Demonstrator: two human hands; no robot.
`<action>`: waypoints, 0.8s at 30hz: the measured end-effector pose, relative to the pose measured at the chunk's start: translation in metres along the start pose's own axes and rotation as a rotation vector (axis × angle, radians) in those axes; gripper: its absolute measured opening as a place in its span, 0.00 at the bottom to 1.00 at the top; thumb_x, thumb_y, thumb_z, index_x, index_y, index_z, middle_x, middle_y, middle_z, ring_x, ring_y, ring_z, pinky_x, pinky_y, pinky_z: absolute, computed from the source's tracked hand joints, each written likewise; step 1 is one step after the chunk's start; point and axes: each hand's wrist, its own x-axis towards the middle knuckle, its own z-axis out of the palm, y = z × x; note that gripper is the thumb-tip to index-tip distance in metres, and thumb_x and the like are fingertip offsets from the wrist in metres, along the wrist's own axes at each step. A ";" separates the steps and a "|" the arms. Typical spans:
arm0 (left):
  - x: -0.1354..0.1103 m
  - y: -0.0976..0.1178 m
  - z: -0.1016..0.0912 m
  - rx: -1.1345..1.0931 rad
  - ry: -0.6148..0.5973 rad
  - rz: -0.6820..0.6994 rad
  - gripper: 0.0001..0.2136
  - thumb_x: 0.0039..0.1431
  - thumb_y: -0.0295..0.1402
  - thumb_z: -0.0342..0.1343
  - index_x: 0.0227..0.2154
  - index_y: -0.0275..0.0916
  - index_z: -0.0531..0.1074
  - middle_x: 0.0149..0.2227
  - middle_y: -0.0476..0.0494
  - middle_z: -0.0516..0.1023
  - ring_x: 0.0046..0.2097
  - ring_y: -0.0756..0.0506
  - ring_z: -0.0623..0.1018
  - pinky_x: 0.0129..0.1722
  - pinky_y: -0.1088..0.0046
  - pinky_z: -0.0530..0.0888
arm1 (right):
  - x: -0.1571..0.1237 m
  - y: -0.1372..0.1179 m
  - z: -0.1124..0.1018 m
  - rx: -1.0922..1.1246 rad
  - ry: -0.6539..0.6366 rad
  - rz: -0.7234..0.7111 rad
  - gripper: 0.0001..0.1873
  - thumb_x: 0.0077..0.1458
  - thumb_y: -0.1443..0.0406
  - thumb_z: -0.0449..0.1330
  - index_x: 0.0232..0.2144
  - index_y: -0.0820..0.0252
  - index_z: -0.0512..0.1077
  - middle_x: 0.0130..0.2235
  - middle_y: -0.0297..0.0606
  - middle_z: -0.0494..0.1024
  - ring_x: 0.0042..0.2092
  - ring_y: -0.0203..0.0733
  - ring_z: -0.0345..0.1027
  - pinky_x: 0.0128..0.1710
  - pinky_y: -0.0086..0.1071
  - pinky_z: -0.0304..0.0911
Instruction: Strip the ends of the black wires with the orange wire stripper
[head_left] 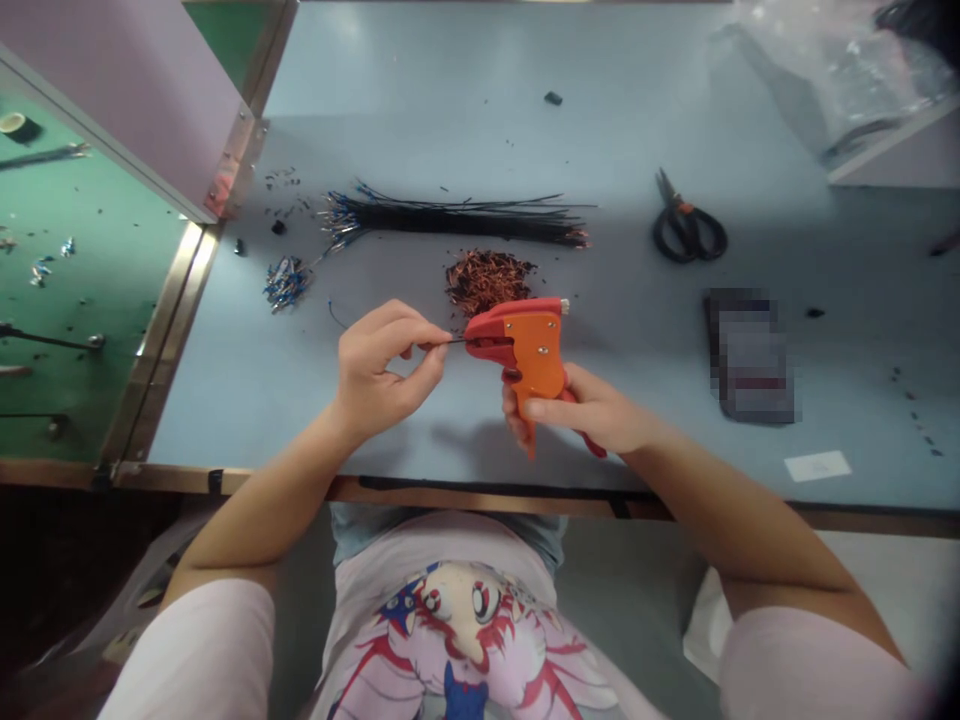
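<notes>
In my right hand (577, 405) is a wire stripper (534, 350) with an orange body and red jaws, its handles gripped by my fingers. My left hand (394, 365) pinches a thin black wire (456, 341), whose end goes into the jaws. The wire's other end, with a blue tip, curves out behind my left hand. Just beyond the stripper lies a heap of copper and black wire scraps (487, 280). Farther back, a bundle of black wires (465, 220) stretches across the table, with blue terminals at its left end and bare copper at its right.
A small pile of blue terminals (286, 284) lies at the left. Black-handled scissors (688, 232) and a dark blurred object (752, 357) are on the right, near a white card (817, 466). Clear plastic bags (847, 70) occupy the back right. A partition (127, 90) stands at the left edge.
</notes>
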 end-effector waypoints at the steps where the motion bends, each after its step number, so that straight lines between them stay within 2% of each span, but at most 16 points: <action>1: 0.000 0.000 0.000 0.003 -0.002 -0.002 0.05 0.53 0.23 0.59 0.31 0.40 0.76 0.27 0.50 0.75 0.27 0.53 0.70 0.24 0.78 0.67 | 0.000 0.000 0.000 -0.003 0.001 0.003 0.16 0.57 0.55 0.63 0.35 0.63 0.69 0.26 0.36 0.73 0.26 0.37 0.69 0.25 0.30 0.70; 9: 0.000 0.000 -0.003 0.028 -0.028 -0.013 0.06 0.52 0.24 0.59 0.31 0.40 0.77 0.27 0.49 0.76 0.27 0.53 0.71 0.24 0.78 0.67 | -0.002 -0.002 0.002 -0.086 -0.003 -0.018 0.17 0.59 0.54 0.61 0.28 0.62 0.68 0.24 0.34 0.71 0.25 0.35 0.67 0.24 0.28 0.68; 15: 0.001 0.000 -0.003 0.020 -0.044 0.000 0.05 0.53 0.24 0.58 0.31 0.40 0.76 0.27 0.49 0.76 0.26 0.53 0.70 0.24 0.78 0.65 | -0.002 -0.001 0.006 -0.161 0.056 -0.006 0.20 0.58 0.53 0.62 0.23 0.62 0.67 0.20 0.33 0.70 0.22 0.34 0.66 0.23 0.28 0.66; 21: -0.001 -0.001 -0.001 0.080 -0.096 -0.042 0.04 0.55 0.25 0.57 0.31 0.40 0.75 0.26 0.50 0.75 0.25 0.52 0.67 0.26 0.75 0.65 | 0.002 0.006 0.014 -0.001 0.139 0.002 0.22 0.57 0.54 0.62 0.20 0.59 0.60 0.14 0.24 0.59 0.15 0.28 0.52 0.15 0.26 0.57; 24: -0.002 -0.006 -0.003 0.136 -0.060 -0.101 0.03 0.53 0.26 0.58 0.28 0.40 0.75 0.24 0.50 0.73 0.24 0.52 0.66 0.26 0.73 0.64 | 0.004 0.005 0.009 0.124 0.141 -0.048 0.17 0.55 0.56 0.64 0.25 0.60 0.65 0.20 0.29 0.66 0.20 0.33 0.62 0.21 0.31 0.67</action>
